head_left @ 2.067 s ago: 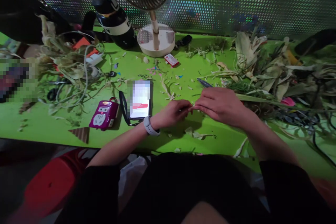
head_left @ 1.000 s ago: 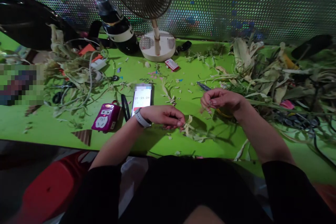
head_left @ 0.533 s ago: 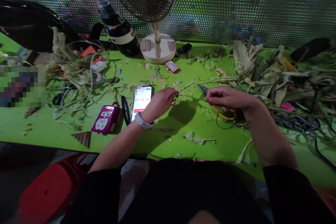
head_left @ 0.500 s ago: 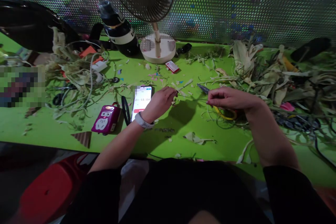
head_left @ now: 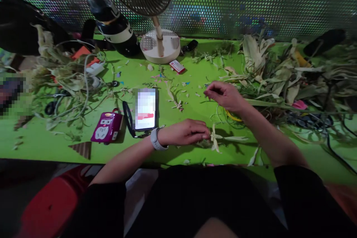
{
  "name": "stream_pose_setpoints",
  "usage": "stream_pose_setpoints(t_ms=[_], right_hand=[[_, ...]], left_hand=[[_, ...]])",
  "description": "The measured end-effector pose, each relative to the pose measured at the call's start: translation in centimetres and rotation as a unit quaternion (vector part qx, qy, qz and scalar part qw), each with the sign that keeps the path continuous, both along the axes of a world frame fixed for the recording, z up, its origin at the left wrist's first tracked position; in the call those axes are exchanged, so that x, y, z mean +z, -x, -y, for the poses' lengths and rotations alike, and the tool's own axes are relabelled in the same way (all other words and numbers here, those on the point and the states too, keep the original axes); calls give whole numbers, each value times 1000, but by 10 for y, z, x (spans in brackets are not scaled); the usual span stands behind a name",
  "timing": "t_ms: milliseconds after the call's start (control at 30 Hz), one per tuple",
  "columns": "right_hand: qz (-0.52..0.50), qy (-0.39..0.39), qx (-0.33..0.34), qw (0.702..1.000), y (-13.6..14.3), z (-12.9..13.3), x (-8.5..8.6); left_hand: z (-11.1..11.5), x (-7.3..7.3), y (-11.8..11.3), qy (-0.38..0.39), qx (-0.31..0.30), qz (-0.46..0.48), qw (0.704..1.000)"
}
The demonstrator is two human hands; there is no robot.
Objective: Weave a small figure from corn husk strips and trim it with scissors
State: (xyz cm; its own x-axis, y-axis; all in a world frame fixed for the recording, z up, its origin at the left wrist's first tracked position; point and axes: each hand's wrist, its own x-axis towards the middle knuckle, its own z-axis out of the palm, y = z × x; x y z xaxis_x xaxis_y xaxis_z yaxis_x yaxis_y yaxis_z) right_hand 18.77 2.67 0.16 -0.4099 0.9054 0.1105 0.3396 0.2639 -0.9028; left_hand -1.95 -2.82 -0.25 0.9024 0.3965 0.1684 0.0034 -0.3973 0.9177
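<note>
My left hand (head_left: 192, 132), with a pale watch band at the wrist, is low over the green table. Its fingers are closed at one end of a pale, knotted strip of dried husk (head_left: 216, 138) with a long tail pointing right. Farther up and to the right, my right hand (head_left: 223, 96) is pinched; whatever its fingertips hold is too small to name. Beneath that hand shows the yellow handle (head_left: 233, 116) of a tool, mostly hidden. Another knotted husk piece (head_left: 175, 98) lies between my left hand and the fan.
A phone (head_left: 146, 109) and a purple socket adapter (head_left: 107, 127) lie left of my hands. Behind stand a fan (head_left: 160, 46) and a dark bottle (head_left: 117, 29). Dried husks (head_left: 256, 55) heap up at right, more with cables at left. A red stool (head_left: 50, 204) is below.
My left hand has moved toward me and right, where the knotted husk now shows at its fingers. My right hand has shifted slightly left and up. The view has shifted a little.
</note>
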Motion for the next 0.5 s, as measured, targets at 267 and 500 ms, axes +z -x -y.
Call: stream_pose_setpoints(t_ms=[267, 500], right_hand=[[203, 3, 144, 969, 4, -4, -28], [222, -45, 202, 953, 6, 15, 0]], left_hand=[[-32, -6, 20, 300, 359, 129, 875], [-53, -29, 27, 168, 441, -5, 882]])
